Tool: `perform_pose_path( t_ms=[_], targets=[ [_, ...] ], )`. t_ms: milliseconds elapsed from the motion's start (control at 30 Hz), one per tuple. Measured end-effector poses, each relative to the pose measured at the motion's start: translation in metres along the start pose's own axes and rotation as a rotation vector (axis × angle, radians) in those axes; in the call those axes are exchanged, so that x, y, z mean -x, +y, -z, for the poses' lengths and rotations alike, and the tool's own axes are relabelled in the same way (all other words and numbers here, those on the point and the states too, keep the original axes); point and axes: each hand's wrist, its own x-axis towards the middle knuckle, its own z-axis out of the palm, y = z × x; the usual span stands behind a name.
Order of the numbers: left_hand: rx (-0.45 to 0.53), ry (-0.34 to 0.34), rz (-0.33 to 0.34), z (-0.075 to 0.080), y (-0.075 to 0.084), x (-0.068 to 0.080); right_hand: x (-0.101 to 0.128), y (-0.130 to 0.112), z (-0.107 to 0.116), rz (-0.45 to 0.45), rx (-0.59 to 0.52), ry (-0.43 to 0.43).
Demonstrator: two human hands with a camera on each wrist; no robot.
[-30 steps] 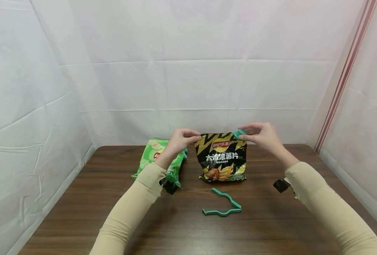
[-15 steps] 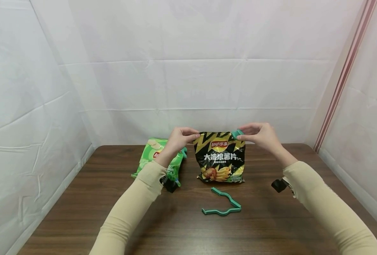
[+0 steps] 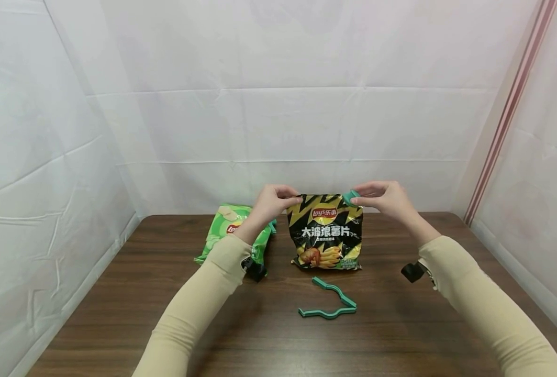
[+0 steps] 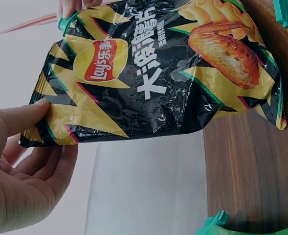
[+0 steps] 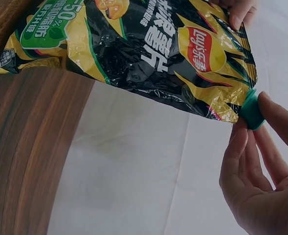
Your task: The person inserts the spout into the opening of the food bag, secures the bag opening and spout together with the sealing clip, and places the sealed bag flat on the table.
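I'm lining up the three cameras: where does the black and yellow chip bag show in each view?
Head: black and yellow chip bag upright at table centre, top corners pinched by both hands.
Left wrist: fills the upper frame, left hand at its lower-left corner.
Right wrist: across the top, right hand lower right.
Shared landmark: the red Lay's logo.

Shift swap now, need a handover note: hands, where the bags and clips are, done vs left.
Left hand pinches the black chip bag by its top left corner.
Right hand pinches a green clip at the bag's top right corner.
Bag stands upright on the table.
Spare green clip lies open in front.
Green chip bag lies to the left.
Left to do: close the clip along the top, as far as I can judge.
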Motion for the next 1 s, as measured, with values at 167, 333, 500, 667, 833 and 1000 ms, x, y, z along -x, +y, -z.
perform_pose_path(
  t_ms=[167,333,500,667,833,1000],
  targets=[
    [-0.08,0.002,0.0,-0.004,0.005,-0.004,0.001,-0.001,0.001,-0.03,-0.037,0.01],
    [-0.226,-0.006,-0.079,-0.009,0.016,-0.006,0.002,-0.002,0.003,-0.023,-0.024,0.002],
    [-0.28,-0.034,-0.133,-0.016,0.026,-0.008,0.003,-0.002,0.005,-0.022,-0.018,-0.003],
    [-0.292,-0.077,-0.123,-0.022,0.034,-0.01,0.004,0.0,0.004,-0.008,-0.025,-0.016],
    [-0.351,-0.087,-0.124,-0.025,0.039,-0.011,0.003,-0.003,0.001,-0.005,-0.03,-0.013],
    [-0.437,-0.113,-0.135,-0.03,0.047,-0.013,0.002,-0.005,0.001,-0.013,-0.042,0.001]
  ],
)
